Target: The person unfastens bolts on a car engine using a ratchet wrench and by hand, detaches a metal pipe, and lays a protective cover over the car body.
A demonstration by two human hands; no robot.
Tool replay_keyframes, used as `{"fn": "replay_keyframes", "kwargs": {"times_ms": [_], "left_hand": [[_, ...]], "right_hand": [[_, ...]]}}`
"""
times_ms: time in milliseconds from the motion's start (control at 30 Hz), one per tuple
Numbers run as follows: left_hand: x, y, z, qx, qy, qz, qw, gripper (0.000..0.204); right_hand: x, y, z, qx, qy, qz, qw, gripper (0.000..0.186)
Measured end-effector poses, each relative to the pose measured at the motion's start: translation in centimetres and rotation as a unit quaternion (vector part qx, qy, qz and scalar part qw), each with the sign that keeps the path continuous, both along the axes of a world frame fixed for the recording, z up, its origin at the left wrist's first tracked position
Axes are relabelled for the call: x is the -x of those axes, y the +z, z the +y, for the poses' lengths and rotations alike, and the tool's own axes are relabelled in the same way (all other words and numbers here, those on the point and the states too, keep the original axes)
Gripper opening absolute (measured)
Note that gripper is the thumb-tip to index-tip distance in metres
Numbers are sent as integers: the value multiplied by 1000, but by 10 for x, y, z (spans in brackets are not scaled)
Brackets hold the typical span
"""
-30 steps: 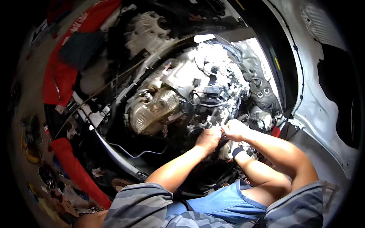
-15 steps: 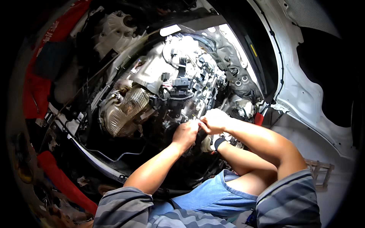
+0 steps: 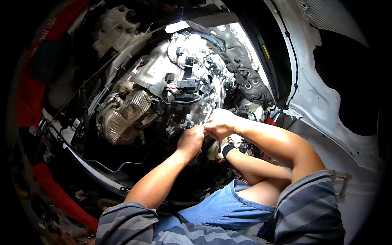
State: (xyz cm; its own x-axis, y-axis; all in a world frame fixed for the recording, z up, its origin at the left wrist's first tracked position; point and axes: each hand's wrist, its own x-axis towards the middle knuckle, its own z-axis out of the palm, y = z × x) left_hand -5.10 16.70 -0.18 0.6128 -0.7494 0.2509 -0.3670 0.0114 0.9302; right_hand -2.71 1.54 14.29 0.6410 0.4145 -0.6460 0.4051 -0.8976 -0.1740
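Workshop setting: exposed car engine bay under bright light, both hands meeting at one point on the engine's near side.

Nearest the camera are grey-striped sleeves [image 3: 310, 212] and blue shorts [image 3: 220, 208], with a bent knee raised on the right. Left hand [image 3: 190, 141] is curled, fingers closed at the engine's lower edge; right hand [image 3: 220, 123] is curled with its fingertips touching those of the left. Whatever small part they pinch between them is hidden by the fingers and cannot be identified. Just beyond the hands sits the silver-grey metal engine block [image 3: 192, 87] carrying black plastic connectors [image 3: 185, 83] and wiring. Left of it lies a dimpled silver heat shield [image 3: 122, 116]. Farther right rises the white painted car body panel [image 3: 322, 98]; a red padded object [image 3: 28, 90] stands at far left.
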Motion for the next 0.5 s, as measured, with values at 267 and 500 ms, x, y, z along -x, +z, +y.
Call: {"fn": "replay_keyframes", "kwargs": {"times_ms": [267,500], "left_hand": [[-4,7,11,-10,-21,18,1000,16],[-7,5,4,8,-6,46,999,12]], "right_hand": [[28,-31,37,-118,-919,179,332,55],[4,-1,8,-68,9,-70,995,28]]}}
